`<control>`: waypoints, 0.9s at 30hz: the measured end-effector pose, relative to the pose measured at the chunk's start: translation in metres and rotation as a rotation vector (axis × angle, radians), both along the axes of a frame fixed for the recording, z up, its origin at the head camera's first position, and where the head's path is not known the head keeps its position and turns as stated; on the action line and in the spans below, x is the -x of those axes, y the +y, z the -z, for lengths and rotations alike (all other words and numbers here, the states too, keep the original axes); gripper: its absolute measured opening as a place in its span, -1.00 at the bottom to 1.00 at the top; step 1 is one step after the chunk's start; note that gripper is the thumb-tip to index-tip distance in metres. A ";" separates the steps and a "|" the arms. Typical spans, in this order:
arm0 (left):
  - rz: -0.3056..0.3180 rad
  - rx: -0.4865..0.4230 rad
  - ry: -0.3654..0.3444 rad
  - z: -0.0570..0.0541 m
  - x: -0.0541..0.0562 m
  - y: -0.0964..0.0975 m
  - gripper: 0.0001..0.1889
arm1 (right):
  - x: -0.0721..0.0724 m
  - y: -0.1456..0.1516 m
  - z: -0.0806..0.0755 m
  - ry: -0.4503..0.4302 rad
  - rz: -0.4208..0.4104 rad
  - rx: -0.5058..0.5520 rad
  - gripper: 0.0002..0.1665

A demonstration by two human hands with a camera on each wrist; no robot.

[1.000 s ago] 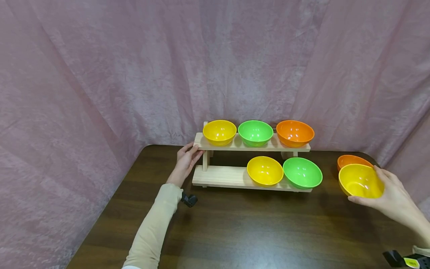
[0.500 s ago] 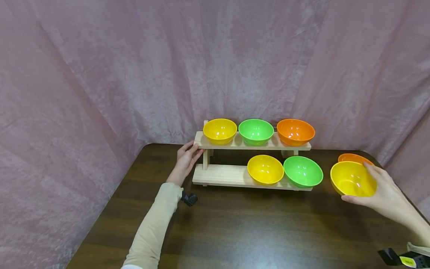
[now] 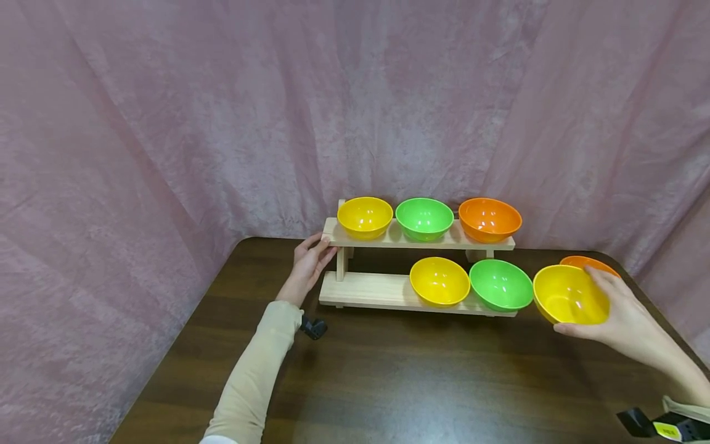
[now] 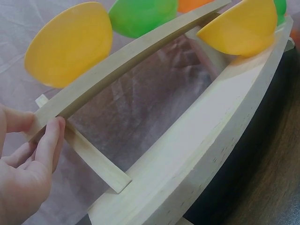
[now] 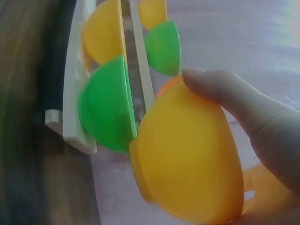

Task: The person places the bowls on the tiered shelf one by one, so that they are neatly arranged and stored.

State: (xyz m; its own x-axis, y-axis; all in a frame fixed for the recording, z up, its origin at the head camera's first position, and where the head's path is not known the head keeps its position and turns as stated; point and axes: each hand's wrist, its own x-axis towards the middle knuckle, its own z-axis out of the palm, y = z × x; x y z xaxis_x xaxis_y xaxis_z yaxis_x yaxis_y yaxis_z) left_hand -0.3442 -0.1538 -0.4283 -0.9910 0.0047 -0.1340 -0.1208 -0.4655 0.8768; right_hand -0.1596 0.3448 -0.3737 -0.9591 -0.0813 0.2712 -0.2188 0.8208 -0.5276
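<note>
A two-tier wooden shelf [image 3: 366, 290] stands on the table. My left hand [image 3: 307, 265] grips the left end of its upper board, thumb and fingers pinching the edge in the left wrist view. On the right, my right hand [image 3: 627, 311] holds a yellow bowl [image 3: 568, 296] by its side, tilted and close beside the green bowl [image 3: 501, 285] on the lower board. To that bowl's left sits another yellow bowl [image 3: 439, 282]. Along the upper board stand a yellow bowl [image 3: 365, 218], a green bowl [image 3: 424, 219] and an orange bowl [image 3: 490, 220].
An orange bowl [image 3: 590, 264] rests on the table [image 3: 388, 376] behind my right hand, partly hidden by the held bowl. A pink curtain [image 3: 277, 123] hangs behind the table. The left part of the lower board is bare wood.
My right hand has moved left with the yellow bowl, from near the orange bowl toward the green bowl on the lower board. My left hand keeps its grip on the shelf.
</note>
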 end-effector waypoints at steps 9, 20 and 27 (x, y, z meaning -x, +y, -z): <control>-0.005 0.010 -0.014 0.002 0.000 0.000 -0.52 | 0.001 -0.014 -0.005 0.009 -0.031 -0.004 0.35; -0.008 -0.007 -0.014 0.004 0.002 0.000 -0.55 | 0.004 -0.031 -0.011 -0.074 -0.040 -0.021 0.46; -0.013 -0.001 -0.004 0.003 0.002 -0.001 -0.55 | 0.005 -0.040 -0.010 -0.044 -0.078 -0.018 0.43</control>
State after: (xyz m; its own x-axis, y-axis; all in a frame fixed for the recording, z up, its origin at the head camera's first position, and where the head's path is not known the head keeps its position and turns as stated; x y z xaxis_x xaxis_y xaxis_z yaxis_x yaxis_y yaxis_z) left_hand -0.3458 -0.1546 -0.4316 -0.9903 -0.0084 -0.1385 -0.1185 -0.4679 0.8758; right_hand -0.1649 0.3046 -0.3632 -0.9606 -0.1606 0.2267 -0.2592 0.8115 -0.5238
